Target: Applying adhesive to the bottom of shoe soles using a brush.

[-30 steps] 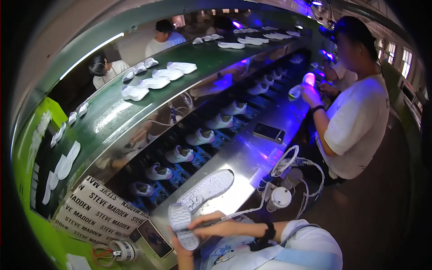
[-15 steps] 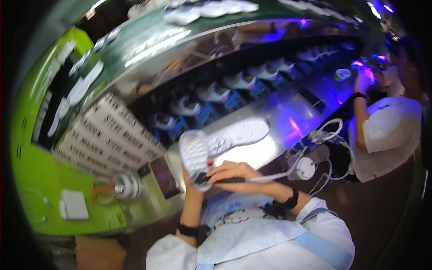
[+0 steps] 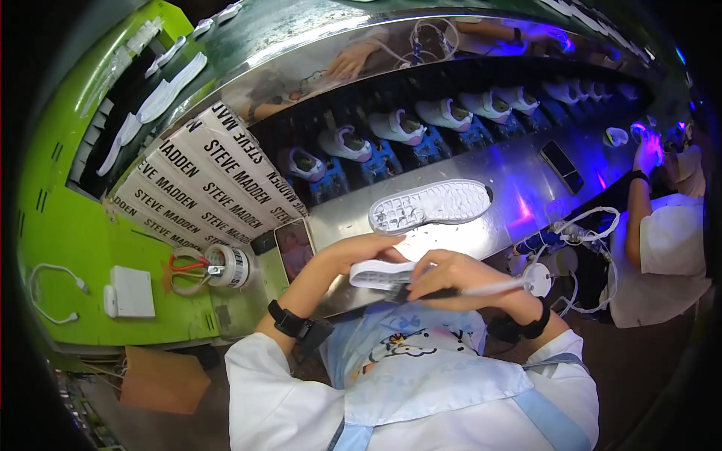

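At the steel bench edge, close to the person's chest:
Left hand (image 3: 353, 252): clasps white shoe (image 3: 380, 274) from above.
Right hand (image 3: 459, 274): closed around brush (image 3: 481, 288), just right of the shoe.
Beyond the grip: second shoe (image 3: 429, 205), sole up.

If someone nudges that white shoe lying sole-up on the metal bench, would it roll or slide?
The white shoe probably rocks rather than rolls, resting on its rounded upper. It likely slides easily on the shiny metal bench, and seems light.
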{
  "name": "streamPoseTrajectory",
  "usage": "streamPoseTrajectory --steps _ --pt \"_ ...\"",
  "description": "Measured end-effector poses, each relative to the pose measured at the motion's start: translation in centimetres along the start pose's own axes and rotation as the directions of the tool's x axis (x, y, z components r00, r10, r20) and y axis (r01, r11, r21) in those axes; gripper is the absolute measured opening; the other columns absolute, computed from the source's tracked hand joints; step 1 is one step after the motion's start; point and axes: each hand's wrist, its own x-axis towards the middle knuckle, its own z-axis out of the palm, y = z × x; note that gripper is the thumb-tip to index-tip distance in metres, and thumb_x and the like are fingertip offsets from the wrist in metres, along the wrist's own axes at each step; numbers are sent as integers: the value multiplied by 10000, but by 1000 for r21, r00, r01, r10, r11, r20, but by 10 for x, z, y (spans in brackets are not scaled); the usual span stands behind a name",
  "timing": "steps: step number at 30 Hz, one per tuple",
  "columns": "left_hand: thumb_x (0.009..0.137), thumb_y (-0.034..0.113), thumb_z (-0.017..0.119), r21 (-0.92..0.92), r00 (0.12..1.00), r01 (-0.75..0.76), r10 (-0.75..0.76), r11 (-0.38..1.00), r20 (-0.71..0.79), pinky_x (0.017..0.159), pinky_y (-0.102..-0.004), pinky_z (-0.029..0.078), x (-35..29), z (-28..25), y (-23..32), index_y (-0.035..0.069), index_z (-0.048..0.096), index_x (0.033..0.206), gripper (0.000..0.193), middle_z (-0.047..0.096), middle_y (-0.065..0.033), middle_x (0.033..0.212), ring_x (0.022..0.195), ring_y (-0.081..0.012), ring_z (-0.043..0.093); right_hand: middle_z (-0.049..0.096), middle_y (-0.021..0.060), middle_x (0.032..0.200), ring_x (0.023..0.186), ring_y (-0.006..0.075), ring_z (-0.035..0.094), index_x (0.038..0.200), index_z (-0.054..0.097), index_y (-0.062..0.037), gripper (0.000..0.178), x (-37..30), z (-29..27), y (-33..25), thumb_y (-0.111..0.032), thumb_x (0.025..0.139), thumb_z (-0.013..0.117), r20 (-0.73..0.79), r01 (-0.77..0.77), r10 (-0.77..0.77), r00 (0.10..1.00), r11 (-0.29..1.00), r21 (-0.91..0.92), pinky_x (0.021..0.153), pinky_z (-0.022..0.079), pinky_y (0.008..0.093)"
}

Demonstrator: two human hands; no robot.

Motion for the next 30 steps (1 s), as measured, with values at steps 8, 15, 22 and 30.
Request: streamPoseTrajectory --steps 8,15,22,30 --pt "882 382 385 -918 641 -378 750 123 -163 1020 -439 323 17 30 -48 54 264 1379 608 345 -178 1379 1224 -365 382 671 91 846 791 128 602 964 676 -33 235 18 16 -11 -73 733 672 -310 -256 437 844 837 483 736 471 255" --pt "835 374 511 -976 642 -177 737 -128 -213 910 -432 402 26 33 -54 48 389 1285 569 495 -139 1190 1064 -283 459 653 113 845 755 236 594 907 664 -50 205 34 40 -11 -34 703 674 -433 -7 34 901 998 64 724 470 315" --pt "811 415 527 -934 624 -356 754 39 -206 934 -403 420 23 22 -53 -64 355 1267 684 507 -186 1154 1057 -297 494 657 58 735 623 113 602 941 672 -27 176 23 25 -20 -146 823 618 -117 -309 469 875 729 610 601 463 225" --pt "733 366 572 -747 722 -450 691 490 18 883 -403 469 7 1 -28 -101 385 1242 716 510 -267 1170 999 -332 580 655 69 755 694 134 630 873 660 -6 147 19 11 -15 -113 851 562 -204 -175 324 924 831 528 633 495 242"
